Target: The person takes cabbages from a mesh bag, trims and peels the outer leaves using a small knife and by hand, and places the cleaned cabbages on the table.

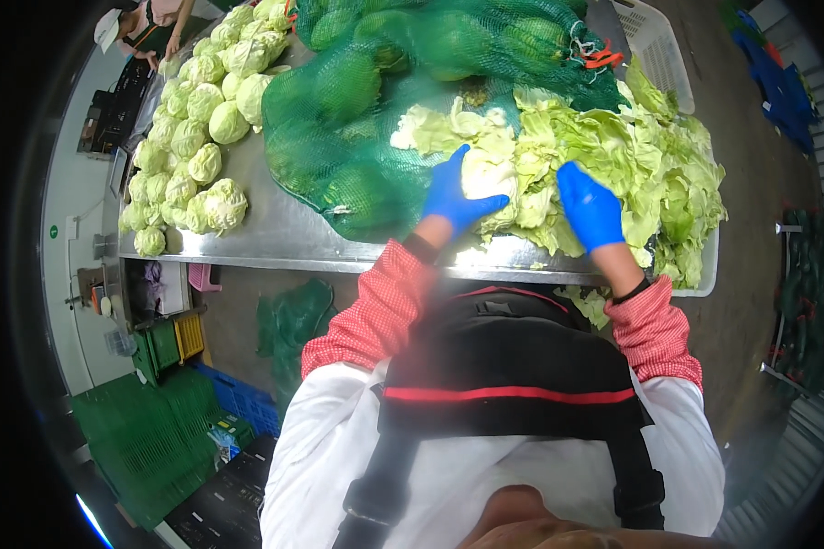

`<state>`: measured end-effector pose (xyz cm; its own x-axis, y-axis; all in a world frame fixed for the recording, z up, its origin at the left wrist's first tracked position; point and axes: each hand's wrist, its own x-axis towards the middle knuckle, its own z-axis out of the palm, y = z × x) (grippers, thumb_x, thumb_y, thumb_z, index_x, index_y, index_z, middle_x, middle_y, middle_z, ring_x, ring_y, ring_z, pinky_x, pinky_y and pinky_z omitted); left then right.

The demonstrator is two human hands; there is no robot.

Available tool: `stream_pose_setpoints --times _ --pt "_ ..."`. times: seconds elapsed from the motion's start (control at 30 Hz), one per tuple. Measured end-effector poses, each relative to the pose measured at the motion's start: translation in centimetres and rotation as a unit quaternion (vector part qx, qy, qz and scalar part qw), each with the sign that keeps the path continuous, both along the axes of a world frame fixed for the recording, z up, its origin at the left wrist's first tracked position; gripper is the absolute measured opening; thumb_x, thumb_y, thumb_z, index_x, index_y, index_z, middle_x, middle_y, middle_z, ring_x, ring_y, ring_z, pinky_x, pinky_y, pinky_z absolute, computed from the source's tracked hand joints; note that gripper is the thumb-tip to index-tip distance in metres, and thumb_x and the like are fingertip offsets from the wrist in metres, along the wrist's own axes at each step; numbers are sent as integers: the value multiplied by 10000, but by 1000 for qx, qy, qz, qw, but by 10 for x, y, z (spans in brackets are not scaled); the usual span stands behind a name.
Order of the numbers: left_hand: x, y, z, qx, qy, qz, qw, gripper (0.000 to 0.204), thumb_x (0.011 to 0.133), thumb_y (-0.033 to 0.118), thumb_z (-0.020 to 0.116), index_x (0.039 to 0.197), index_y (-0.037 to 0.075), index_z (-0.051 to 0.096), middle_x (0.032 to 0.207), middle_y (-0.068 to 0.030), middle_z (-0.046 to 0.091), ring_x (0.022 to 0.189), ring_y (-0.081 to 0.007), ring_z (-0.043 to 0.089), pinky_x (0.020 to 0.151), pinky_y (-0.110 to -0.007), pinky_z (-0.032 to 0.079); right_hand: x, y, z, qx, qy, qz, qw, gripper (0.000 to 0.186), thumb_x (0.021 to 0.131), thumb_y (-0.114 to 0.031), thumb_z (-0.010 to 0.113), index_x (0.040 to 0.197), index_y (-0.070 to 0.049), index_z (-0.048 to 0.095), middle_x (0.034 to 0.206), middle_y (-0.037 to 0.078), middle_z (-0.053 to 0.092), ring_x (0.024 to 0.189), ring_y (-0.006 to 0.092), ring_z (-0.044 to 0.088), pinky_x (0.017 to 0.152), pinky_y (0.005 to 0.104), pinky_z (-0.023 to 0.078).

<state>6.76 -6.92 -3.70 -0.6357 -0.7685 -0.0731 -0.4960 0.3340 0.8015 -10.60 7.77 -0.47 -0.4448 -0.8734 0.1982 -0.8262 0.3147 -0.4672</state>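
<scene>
At the table's front edge, a pale, partly peeled cabbage [488, 174] sits among loose leaves. My left hand [460, 194], in a blue glove, grips its left side, with thumb and fingers spread round it. Just to the right, my right hand [591, 207], gloved alike, is closed over the leaf pile, its fingers curled out of sight. What it holds, if anything, is hidden. Torn green leaves [655, 165] heap up around and beyond it. Beyond my left hand lie green mesh sacks [339, 119] with whole cabbages inside.
Trimmed cabbages [192, 137] are piled on the left of the metal table [275, 245]. A white crate [708, 265] overflows with leaves at the right edge; another white crate [659, 50] stands farther back. At the far left another person [151, 26] reaches toward the pile. Green netting [295, 320] lies below the table.
</scene>
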Motion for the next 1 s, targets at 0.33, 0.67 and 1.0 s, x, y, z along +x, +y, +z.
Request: stream_pose_setpoints --times 0.33,0.67,1.0 --pt "25 1 -7 -21 68 -85 994 1011 580 384 800 1360 46 254 1298 -187 368 1210 -309 362 1002 -396 318 8 -70 -6 99 -140 64 983 765 742 -599 544 1341 -169 342 1246 225 462 1012 352 553 854 389 442" --pt "19 -5 16 -64 31 -54 996 805 592 388 776 1240 55 435 1144 -167 475 1065 -296 487 917 -378 404 21 -91 -59 104 -171 41 979 434 826 -432 467 1148 -144 520 1067 154 596 966 331 570 819 406 450" --pt "59 8 5 -64 137 -22 988 537 688 171 743 1148 34 501 1117 -89 509 1045 -218 501 928 -322 384 22 -89 -76 29 -69 28 997 197 843 -309 463 932 -142 520 870 123 625 765 351 595 658 447 474"
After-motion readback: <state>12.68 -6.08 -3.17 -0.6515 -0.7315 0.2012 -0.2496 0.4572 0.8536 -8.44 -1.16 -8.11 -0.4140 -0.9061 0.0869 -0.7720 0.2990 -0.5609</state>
